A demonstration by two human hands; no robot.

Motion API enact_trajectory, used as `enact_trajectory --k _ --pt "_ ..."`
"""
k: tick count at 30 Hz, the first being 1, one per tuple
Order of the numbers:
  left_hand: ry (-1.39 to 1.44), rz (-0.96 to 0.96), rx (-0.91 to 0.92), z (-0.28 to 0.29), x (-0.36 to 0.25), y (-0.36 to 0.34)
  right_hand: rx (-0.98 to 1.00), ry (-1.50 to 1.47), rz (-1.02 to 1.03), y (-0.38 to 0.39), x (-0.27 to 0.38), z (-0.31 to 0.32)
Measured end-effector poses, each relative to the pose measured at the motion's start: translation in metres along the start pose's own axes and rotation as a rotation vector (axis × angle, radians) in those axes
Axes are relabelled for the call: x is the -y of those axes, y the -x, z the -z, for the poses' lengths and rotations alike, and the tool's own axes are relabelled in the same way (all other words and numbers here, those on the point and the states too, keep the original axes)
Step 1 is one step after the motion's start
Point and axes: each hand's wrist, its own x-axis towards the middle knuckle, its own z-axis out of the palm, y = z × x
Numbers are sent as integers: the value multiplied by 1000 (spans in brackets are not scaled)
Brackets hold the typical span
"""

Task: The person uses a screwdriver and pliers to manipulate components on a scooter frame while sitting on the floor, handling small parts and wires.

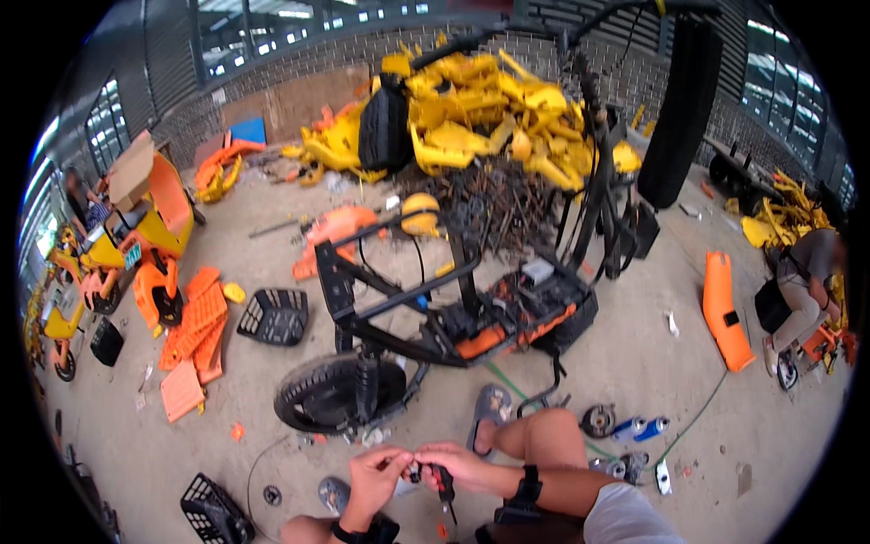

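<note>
Low in the middle, my left hand pinches a small dark metal part, too small to identify. My right hand meets it fingertip to fingertip, closed around the same part. A red-and-black power tool or driver hangs point-down at my right hand; whether the fingers grip it is unclear. Just beyond my hands stands a stripped black scooter frame with its rear wheel at the left, orange panels low in it and a tall black seat or pad upright at its right.
Yellow plastic panels are piled behind. Orange panels, black baskets and scooters lie or stand left. An orange panel, blue spray cans and green hose lie right; a crouching person works beyond.
</note>
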Motion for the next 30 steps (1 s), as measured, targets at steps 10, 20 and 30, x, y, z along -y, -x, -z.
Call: enact_trajectory --k 10,20,30 --pt "-81 7 -29 16 7 1 -81 20 -22 -25 -6 -1" --pt "257 175 80 14 15 9 -163 152 115 -10 -16 1" --pt "288 137 86 14 25 8 -111 108 113 -13 -13 -2"
